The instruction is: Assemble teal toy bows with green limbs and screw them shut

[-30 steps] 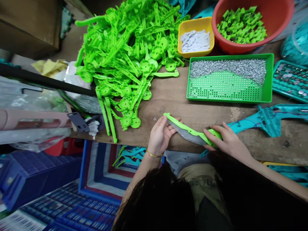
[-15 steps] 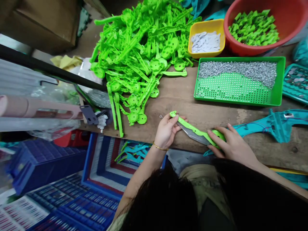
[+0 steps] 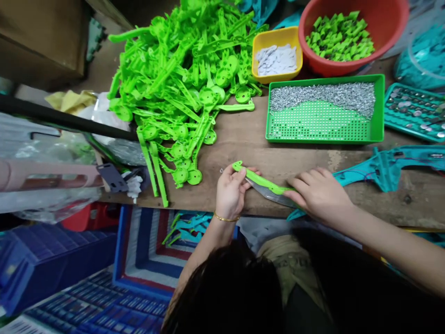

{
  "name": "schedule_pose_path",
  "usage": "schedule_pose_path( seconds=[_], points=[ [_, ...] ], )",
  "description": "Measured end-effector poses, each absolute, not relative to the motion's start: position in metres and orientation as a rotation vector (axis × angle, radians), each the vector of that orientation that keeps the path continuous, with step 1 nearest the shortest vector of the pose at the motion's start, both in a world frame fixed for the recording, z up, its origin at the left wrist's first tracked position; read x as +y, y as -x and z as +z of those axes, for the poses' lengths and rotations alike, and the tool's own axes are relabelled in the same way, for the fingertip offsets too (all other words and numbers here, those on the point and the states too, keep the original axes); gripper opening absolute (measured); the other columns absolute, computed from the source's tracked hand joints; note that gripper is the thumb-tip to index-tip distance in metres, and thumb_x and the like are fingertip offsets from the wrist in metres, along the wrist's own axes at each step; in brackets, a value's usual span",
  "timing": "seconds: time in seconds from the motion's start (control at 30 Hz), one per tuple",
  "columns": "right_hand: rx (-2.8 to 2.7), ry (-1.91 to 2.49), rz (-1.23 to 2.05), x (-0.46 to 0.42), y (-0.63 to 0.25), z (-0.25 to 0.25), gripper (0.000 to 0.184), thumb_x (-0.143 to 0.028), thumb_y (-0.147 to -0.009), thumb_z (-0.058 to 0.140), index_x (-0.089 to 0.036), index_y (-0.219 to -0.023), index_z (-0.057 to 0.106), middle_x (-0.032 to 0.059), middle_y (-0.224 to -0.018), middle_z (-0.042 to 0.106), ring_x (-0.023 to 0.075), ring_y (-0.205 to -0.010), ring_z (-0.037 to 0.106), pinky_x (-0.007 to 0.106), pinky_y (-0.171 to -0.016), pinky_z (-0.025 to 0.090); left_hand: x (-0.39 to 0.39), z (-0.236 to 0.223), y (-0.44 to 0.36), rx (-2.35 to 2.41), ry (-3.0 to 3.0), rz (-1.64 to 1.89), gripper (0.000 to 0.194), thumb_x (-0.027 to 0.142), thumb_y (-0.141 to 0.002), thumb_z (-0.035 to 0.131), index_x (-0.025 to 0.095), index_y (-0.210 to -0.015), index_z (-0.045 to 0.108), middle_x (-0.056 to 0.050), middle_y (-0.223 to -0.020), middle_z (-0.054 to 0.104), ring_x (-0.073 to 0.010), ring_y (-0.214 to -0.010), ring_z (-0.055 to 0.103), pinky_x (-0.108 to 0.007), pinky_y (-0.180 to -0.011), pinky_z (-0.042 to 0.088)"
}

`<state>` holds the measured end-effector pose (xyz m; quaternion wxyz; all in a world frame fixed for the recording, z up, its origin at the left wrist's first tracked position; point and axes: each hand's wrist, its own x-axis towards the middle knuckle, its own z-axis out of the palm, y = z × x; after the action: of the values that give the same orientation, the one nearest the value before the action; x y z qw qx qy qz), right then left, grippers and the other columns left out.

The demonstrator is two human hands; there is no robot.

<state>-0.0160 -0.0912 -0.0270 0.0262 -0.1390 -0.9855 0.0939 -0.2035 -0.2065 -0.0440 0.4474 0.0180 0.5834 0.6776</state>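
Between my hands, over the front of the wooden bench, is a long lime-green plastic part (image 3: 262, 182) with a grey, see-through blade-like piece along its lower side. My left hand (image 3: 231, 192) is closed on its left end, thumb on top. My right hand (image 3: 318, 192) lies over the right end, thumb and fingers closed on it; the round end seen before is now hidden under that hand. Just right of my right hand, a turquoise plastic part (image 3: 385, 174) with thin wires rests on the bench.
A heap of lime-green parts (image 3: 181, 88) covers the bench's left. Behind are a green tray (image 3: 273, 134) of small metal pieces, a yellow bin (image 3: 259, 76) of white pieces, a red bowl (image 3: 392, 32) of green pieces and a turquoise tray (image 3: 391, 118). Blue crates (image 3: 120, 250) stand below.
My right hand has shifted leftward along the green part and now covers its round end. My left hand keeps its hold near the left end. The camera view swung left, then back.
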Motion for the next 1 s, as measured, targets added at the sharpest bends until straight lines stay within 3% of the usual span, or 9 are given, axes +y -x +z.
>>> schedule_pose_path(
  seconds=[0.1,0.27,0.5,0.73,0.83,0.9,1.0],
  points=[
    [-3.091,0.416,0.326,-0.089,0.036,-0.030,0.048,-0.046,-0.098,0.032,-0.017,-0.080,0.065,0.0075,-0.076,0.066,0.0222,-0.076,0.059,0.035,-0.066,0.033,-0.208,-0.034,0.200,1.491,-0.132,1.733,0.042,0.030,-0.070,0.079,0.018,-0.099,0.052,-0.007,-0.084,0.075,-0.0243,-0.086,0.073,-0.039,-0.080,0.058],
    [-3.035,0.325,0.363,-0.091,0.042,-0.039,0.048,-0.049,-0.097,0.034,-0.016,-0.077,0.062,0.0075,-0.072,0.065,0.0205,-0.072,0.058,0.033,-0.063,0.027,-0.215,-0.031,0.185,1.473,-0.142,1.690,0.042,0.032,-0.070,0.081,0.019,-0.101,0.056,-0.006,-0.091,0.074,-0.0208,-0.086,0.072,-0.032,-0.078,0.058],
    [-3.041,0.331,0.497,-0.089,0.047,-0.036,0.045,-0.047,-0.097,0.036,-0.017,-0.073,0.060,0.0072,-0.070,0.065,0.0211,-0.066,0.061,0.032,-0.059,0.029,-0.216,-0.044,0.159,1.567,-0.139,1.601,0.036,0.026,-0.068,0.082,0.017,-0.095,0.060,-0.004,-0.082,0.075,-0.0163,-0.076,0.072,-0.026,-0.073,0.056],
    [-3.063,0.348,0.614,-0.087,0.041,-0.037,0.046,-0.049,-0.097,0.034,-0.017,-0.077,0.061,0.0066,-0.072,0.065,0.0203,-0.070,0.061,0.031,-0.060,0.030,-0.218,-0.034,0.180,1.538,-0.129,1.525,0.042,0.032,-0.063,0.086,0.019,-0.096,0.062,-0.003,-0.081,0.074,-0.0169,-0.074,0.071,-0.027,-0.071,0.056],
    [-3.090,0.388,0.618,-0.089,0.043,-0.028,0.047,-0.049,-0.097,0.034,-0.016,-0.075,0.060,0.0084,-0.074,0.064,0.0221,-0.075,0.061,0.032,-0.063,0.032,-0.221,-0.027,0.203,1.618,-0.142,1.654,0.038,0.038,-0.066,0.083,0.020,-0.094,0.065,-0.002,-0.084,0.072,-0.0141,-0.075,0.068,-0.025,-0.071,0.054],
    [-3.109,0.453,0.719,-0.089,0.054,-0.018,0.045,-0.049,-0.096,0.036,-0.015,-0.083,0.062,0.0109,-0.081,0.067,0.0243,-0.080,0.063,0.033,-0.066,0.034,-0.222,-0.025,0.213,1.714,-0.180,1.716,0.033,0.037,-0.066,0.083,0.019,-0.087,0.067,-0.001,-0.083,0.071,-0.0118,-0.074,0.065,-0.022,-0.071,0.052],
    [-3.098,0.461,1.195,-0.088,0.079,-0.004,0.041,-0.048,-0.097,0.035,-0.016,-0.104,0.059,0.0109,-0.093,0.070,0.0230,-0.084,0.064,0.031,-0.064,0.034,-0.222,-0.024,0.215,1.769,-0.281,1.692,0.028,0.037,-0.068,0.082,0.018,-0.084,0.068,0.000,-0.078,0.069,-0.0103,-0.071,0.061,-0.019,-0.067,0.049]
  ],
)
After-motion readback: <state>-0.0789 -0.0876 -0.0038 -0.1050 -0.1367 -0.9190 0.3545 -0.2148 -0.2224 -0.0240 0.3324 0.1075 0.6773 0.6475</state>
